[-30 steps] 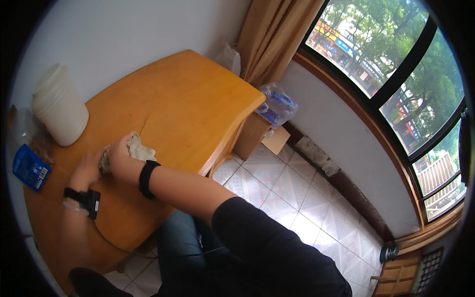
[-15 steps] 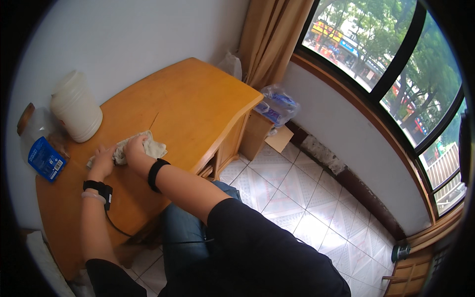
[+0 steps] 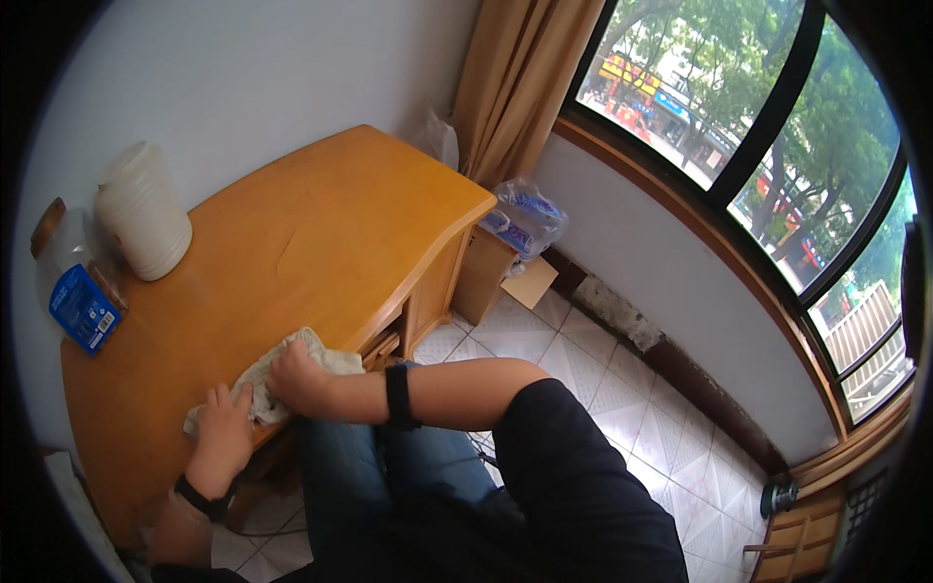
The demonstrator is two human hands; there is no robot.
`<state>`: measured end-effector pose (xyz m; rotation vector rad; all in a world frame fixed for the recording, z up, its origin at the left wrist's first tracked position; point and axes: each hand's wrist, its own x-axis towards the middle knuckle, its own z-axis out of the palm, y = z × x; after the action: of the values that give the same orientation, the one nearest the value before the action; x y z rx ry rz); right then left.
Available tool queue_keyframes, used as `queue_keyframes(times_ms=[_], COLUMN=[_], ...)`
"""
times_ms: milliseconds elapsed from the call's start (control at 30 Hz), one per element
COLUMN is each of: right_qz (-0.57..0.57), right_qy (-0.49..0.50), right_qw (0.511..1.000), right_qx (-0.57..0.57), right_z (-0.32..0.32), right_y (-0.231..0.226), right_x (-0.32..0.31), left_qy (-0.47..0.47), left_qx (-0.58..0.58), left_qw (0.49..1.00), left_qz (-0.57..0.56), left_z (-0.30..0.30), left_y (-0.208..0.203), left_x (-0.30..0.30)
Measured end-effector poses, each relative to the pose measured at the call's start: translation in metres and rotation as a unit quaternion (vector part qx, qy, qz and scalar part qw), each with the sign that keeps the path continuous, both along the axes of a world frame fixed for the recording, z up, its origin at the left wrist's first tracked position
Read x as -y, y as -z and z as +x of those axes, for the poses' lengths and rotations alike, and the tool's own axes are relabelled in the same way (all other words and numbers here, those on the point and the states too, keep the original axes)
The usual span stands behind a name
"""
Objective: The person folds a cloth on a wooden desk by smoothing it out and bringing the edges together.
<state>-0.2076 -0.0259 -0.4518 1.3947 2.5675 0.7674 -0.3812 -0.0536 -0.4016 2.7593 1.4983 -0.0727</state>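
A pale, crumpled cloth lies on the orange-brown wooden desk, along its near edge. My right hand is closed on the middle of the cloth, bunching it, with part of the fabric spreading out to the right. My left hand rests on the cloth's left end, fingers stretched and apart. Each wrist wears a black band. The undersides of both hands are hidden.
At the desk's far left stand a white plastic tub and a clear jar with a blue label. Beyond the right end sit a cardboard box and a plastic-wrapped pack. A tan curtain hangs beside the window.
Both hands and the cloth have moved toward me, from mid-desk to the near edge. My right elbow has swung out to the right. The camera view has shifted slightly.
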Motion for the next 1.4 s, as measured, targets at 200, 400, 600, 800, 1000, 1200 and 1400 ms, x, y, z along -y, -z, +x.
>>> queue_keyframes(times_ms=[200, 400, 600, 800, 1000, 1200, 1400], right_qz=[-0.150, -0.200, -0.198, -0.172, -0.159, -0.101, -0.132], right_qy=[-0.033, 0.076, 0.186, 0.245, 0.285, 0.254, 0.166], right_qw=[0.986, 0.977, 0.962, 0.953, 0.942, 0.959, 0.970], right_qx=[-0.057, -0.013, 0.026, 0.043, -0.082, -0.069, -0.121], right_z=[0.008, 0.020, 0.030, 0.031, 0.043, 0.043, 0.054], right_y=[-0.037, -0.046, -0.047, -0.051, -0.029, -0.032, -0.034], right_x=[-0.026, -0.109, -0.195, -0.224, -0.227, -0.190, -0.132], left_qy=[0.009, 0.022, -0.016, -0.059, -0.101, -0.091, -0.013], left_qx=[-0.049, 0.000, 0.005, -0.033, -0.029, -0.035, -0.011], left_qw=[0.996, 1.000, 1.000, 0.996, 0.992, 0.992, 0.999], left_qz=[-0.074, -0.014, 0.021, 0.050, 0.066, 0.077, 0.041], left_z=[0.013, 0.028, 0.058, 0.086, 0.095, 0.084, 0.065], left_y=[-0.016, -0.003, 0.027, 0.019, 0.028, 0.028, 0.024], left_x=[-0.032, -0.126, -0.252, -0.284, -0.283, -0.253, -0.205])
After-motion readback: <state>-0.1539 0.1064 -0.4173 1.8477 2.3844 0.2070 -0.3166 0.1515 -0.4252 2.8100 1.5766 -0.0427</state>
